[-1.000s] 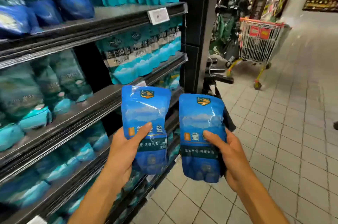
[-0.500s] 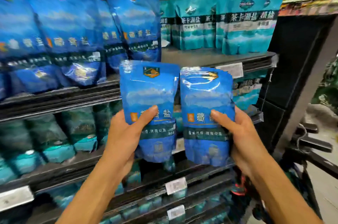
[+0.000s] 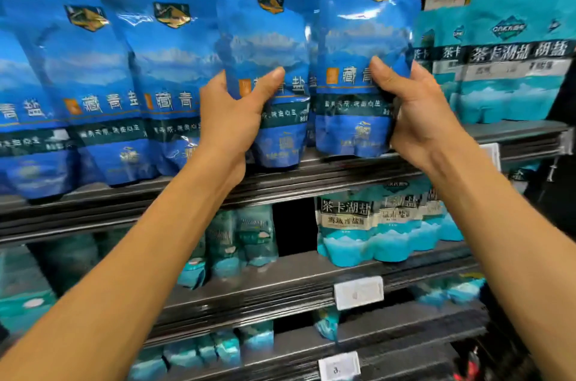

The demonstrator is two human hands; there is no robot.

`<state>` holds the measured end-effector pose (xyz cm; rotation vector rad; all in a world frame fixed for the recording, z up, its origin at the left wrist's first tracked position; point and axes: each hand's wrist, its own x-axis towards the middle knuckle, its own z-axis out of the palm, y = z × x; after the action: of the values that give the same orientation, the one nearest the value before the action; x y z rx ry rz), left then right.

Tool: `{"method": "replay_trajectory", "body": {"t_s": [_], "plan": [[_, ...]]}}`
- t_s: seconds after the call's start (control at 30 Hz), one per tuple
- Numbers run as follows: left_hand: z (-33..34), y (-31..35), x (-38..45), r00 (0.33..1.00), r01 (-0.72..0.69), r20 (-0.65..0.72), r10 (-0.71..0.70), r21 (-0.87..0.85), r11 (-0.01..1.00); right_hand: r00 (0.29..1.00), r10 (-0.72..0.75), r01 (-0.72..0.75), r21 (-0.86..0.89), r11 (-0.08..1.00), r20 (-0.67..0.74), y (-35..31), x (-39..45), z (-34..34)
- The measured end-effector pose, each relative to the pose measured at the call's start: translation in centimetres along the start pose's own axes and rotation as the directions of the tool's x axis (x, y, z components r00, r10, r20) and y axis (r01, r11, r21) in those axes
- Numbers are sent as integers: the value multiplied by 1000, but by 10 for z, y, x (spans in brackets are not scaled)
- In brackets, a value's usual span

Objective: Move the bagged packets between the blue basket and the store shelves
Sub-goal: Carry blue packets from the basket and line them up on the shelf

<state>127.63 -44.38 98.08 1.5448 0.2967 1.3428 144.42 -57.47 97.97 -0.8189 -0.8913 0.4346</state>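
Both arms are reaching up toward the shelving. The left hand [image 3: 232,119] is gripping a blue packet [image 3: 265,47], thumb across its front and fingers [image 3: 215,84] curled round its left edge. The right hand [image 3: 417,112] is gripping a second blue packet [image 3: 358,38] the same way, just beside the first. Both packets are standing upright, their bottoms at the front edge of the upper shelf [image 3: 327,175]. Behind and to the left, more blue packets [image 3: 103,84] are lining that shelf; teal packets [image 3: 511,69] are sitting to the right. The blue basket is lying out of view.
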Motion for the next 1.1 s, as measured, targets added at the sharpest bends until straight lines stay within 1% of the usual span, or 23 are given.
{"method": "replay_trajectory", "body": {"t_s": [0.13, 0.23, 0.33, 0.43, 0.53, 0.63, 0.67, 0.7, 0.77, 0.83, 0.93, 1.0, 1.1], "plan": [[9, -13, 4, 999, -34, -22, 36, 88, 996, 997, 19, -16, -41, 999, 73, 11, 21, -5], [9, -17, 7, 997, -48, -51, 58, 184, 982, 996, 20, -14, -60, 998, 87, 18, 27, -14], [9, -16, 6, 995, -101, 21, 99, 321, 942, 992, -11, 23, -102, 994, 122, 18, 31, -23], [11, -14, 1, 995, -89, 68, 68, 377, 922, 988, -39, 65, -174, 983, 147, 18, 34, -29], [13, -18, -1, 996, -69, 79, 40, 412, 908, 981, -40, 87, -244, 966, 189, 19, 35, -34], [13, -15, -5, 996, -90, 55, 73, 471, 878, 968, 1, 77, -301, 950, 251, 17, 34, -39], [11, -12, -7, 993, -120, 67, 100, 510, 852, 964, 16, 70, -313, 947, 266, 17, 33, -40], [8, -9, -9, 987, -160, 89, 133, 573, 804, 961, 29, 63, -317, 946, 276, 17, 32, -41], [2, -6, -12, 968, -240, 122, 220, 715, 657, 958, 41, 53, -313, 948, 285, 17, 31, -43], [0, -2, -16, 949, -268, 109, 296, 776, 571, 957, 33, 63, -318, 946, 288, 17, 30, -42], [2, 3, -23, 941, -239, 74, 329, 834, 498, 963, -10, 96, -312, 945, 268, 19, 29, -38], [3, 3, -25, 930, -253, 88, 358, 859, 445, 968, -36, 116, -317, 941, 248, 23, 30, -34], [-1, 2, -23, 918, -274, 106, 383, 867, 416, 975, -53, 128, -347, 929, 216, 27, 32, -29]]}}
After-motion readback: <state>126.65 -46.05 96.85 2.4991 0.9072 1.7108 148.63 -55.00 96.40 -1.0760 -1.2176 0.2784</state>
